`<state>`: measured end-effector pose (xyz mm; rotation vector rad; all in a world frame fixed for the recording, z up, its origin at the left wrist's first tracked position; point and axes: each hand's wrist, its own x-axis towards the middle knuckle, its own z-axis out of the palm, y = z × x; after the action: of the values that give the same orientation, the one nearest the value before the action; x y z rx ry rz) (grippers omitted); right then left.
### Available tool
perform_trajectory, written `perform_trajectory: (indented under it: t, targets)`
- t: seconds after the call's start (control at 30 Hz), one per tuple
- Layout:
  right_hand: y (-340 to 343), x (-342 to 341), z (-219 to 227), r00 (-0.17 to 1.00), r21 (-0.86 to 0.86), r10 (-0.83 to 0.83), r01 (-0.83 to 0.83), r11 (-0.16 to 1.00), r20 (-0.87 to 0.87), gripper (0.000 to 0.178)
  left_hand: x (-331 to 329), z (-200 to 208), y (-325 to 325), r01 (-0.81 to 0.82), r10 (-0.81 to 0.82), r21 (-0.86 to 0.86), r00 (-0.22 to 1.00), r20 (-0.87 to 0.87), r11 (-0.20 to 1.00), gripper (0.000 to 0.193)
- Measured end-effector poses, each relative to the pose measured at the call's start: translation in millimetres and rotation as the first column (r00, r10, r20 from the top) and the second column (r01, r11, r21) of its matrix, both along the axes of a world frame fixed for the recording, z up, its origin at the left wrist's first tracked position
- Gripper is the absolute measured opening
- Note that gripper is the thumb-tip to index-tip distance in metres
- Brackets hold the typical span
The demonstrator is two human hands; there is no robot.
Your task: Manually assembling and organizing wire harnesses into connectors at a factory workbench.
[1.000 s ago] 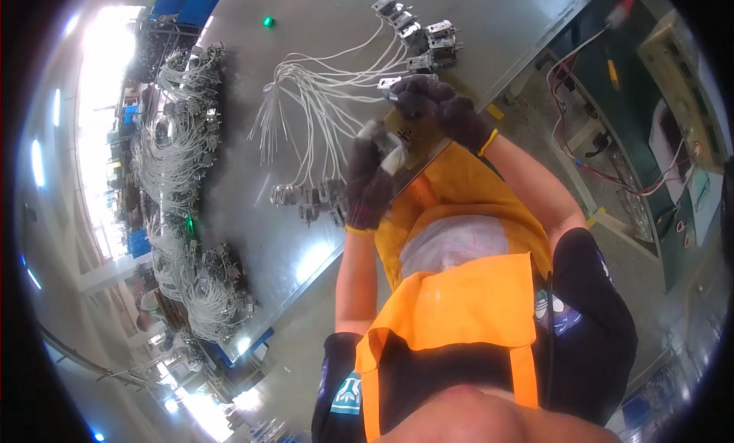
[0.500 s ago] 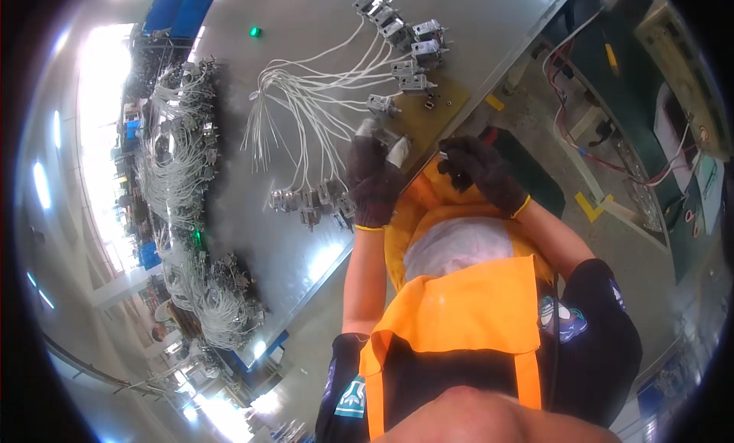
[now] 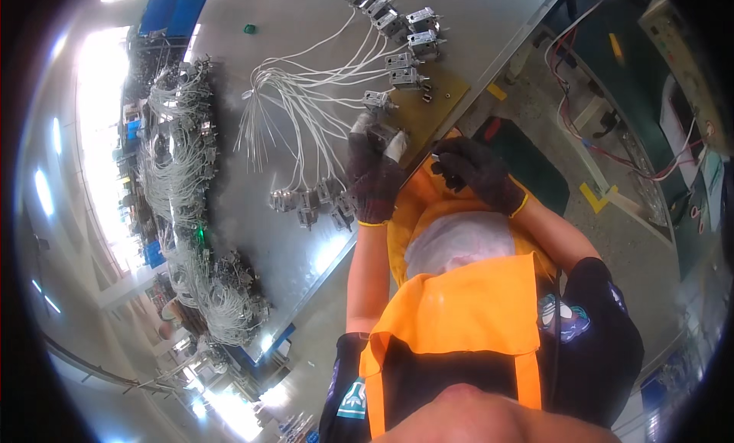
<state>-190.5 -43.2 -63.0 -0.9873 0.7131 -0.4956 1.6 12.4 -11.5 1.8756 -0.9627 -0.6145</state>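
Metal unit (image 3: pixel 378 133) is at the brown board (image 3: pixel 442 107) by the desk's (image 3: pixel 306 34) near edge, mostly behind your glove. Left grip (image 3: pixel 373 175) is wrapped around it. Reads rigid, probably dense for its size; smooth faces may slide in gloved fingers. Hold it by the flat housing sides, not by any lead. White cables (image 3: pixel 306 84) on the desk look light and limp; joints at the housings probably the fragile bit. Right grip (image 3: pixel 475 172): fingers curled, just past the near edge; can't tell if clenched on anything.
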Motion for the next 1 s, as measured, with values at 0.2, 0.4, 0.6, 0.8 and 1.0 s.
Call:
perform_trajectory:
  t: [0.2,0.4,0.6,0.8,1.0]
  targets:
    - [3,-1,-4,0.996,-0.033,-0.023,0.026,0.999,0.083,0.029,4,1,0,0.165,-0.182,0.106,0.966,0.185,0.981,0.058]
    - [4,10,11,0.999,-0.264,0.036,-0.024,0.964,0.039,0.032,18,7,5,0.309,-0.309,0.049,0.951,-0.01,0.95,0.05]
    - [-5,41,22,0.999,-0.631,0.022,0.002,0.776,0.031,0.031,18,-7,3,0.185,-0.186,0.04,0.982,0.02,0.982,0.046]
    - [-21,44,19,0.996,-0.999,-0.086,0.033,0.022,0.031,0.031,16,-21,1,0.126,-0.079,-0.098,0.92,0.384,0.987,0.047]
    - [3,44,17,0.993,-0.323,-0.087,0.055,0.945,-0.085,0.029,14,-24,-1,0.064,-0.063,-0.024,0.997,0.046,0.998,0.049]
